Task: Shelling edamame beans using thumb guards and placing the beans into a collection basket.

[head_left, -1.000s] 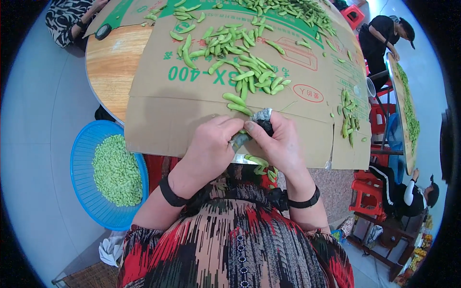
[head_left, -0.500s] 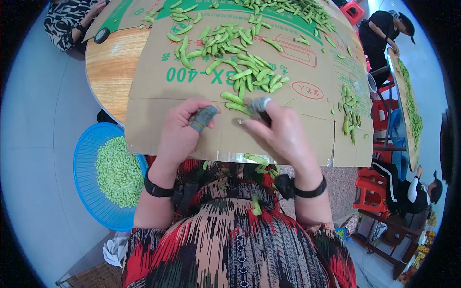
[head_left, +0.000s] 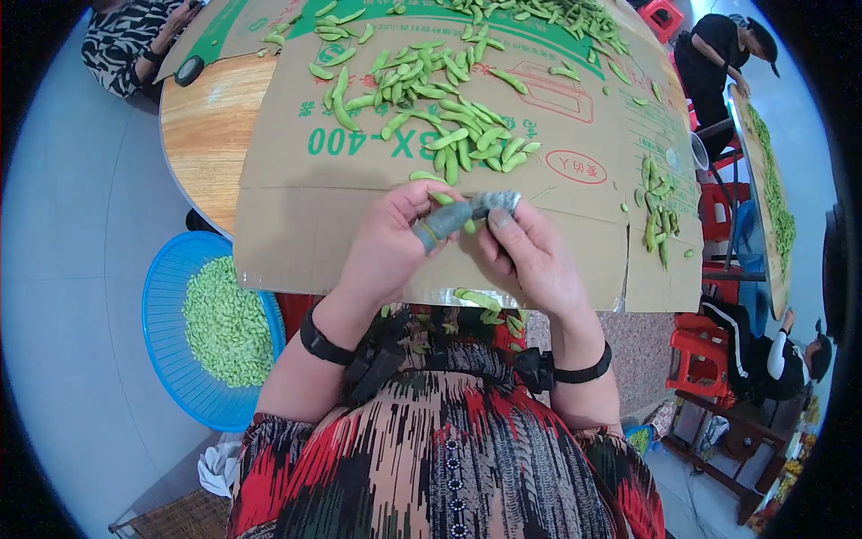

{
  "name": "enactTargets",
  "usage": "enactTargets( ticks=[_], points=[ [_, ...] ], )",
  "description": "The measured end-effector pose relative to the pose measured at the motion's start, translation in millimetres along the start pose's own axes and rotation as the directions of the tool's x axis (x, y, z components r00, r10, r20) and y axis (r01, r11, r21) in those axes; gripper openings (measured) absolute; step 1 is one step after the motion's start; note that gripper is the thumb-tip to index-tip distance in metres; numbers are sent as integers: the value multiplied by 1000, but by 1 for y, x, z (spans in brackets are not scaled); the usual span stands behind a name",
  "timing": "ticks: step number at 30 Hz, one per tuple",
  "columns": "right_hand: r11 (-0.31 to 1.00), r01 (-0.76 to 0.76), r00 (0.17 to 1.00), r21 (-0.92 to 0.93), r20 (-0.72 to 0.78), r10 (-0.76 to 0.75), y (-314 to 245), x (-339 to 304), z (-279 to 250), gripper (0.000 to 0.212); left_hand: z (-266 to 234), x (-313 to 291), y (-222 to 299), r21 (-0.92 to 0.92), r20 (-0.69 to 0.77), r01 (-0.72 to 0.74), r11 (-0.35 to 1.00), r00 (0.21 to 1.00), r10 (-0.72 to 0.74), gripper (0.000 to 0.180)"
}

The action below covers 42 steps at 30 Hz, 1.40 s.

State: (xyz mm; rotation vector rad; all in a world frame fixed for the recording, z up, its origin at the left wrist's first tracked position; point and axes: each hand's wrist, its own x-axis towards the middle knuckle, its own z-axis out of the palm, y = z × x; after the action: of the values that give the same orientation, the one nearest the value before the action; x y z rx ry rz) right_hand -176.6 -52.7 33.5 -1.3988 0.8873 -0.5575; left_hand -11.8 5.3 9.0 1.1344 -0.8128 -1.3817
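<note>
Both my hands meet over the near part of a flattened cardboard sheet [head_left: 305, 225]. My left hand [head_left: 391, 242], its thumb in a grey-green cover, is closed on a green soybean pod [head_left: 470, 226]; only bits of the pod show between the fingers. My right hand [head_left: 543, 265] is pinched at the pod's other end, a grey cover on its index finger; exactly what lies under that fingertip is hidden. Just beyond the hands is a loose heap of pods [head_left: 458, 135]. A few opened pods [head_left: 479, 298] lie at the cardboard's near edge and on my lap.
A blue basket [head_left: 162, 359] of shelled beans [head_left: 224, 314] stands low at my left. More pods pile up at the far side [head_left: 557, 22], and a small group [head_left: 660, 211] lies to the right. Other people sit around, and red stools [head_left: 700, 355] stand at right.
My left hand has moved right and up, and my right hand has drawn in to it. They were apart before; now they come together on a pod picked from the near end of the heap.
</note>
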Motion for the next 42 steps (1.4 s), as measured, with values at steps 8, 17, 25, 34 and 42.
enactTargets(
  ticks=[8,17,25,34,42],
  points=[
    [896,-263,943,359,293,160,-6,-9,-4,24,8,2,2,-168,-83,-89,982,994,76,10],
    [948,-179,951,262,294,98,8,-7,-3,20,9,7,-16,155,-102,-312,937,939,329,9],
    [885,-248,940,393,319,122,4,-7,4,18,1,6,-13,-266,112,-11,964,993,42,18],
    [999,10,998,-45,-58,-13,8,2,8,16,9,5,-14,291,-104,-261,921,948,302,29],
    [988,-107,994,109,44,102,1,2,-10,22,12,0,-12,24,11,-242,970,970,241,37]
  ],
)
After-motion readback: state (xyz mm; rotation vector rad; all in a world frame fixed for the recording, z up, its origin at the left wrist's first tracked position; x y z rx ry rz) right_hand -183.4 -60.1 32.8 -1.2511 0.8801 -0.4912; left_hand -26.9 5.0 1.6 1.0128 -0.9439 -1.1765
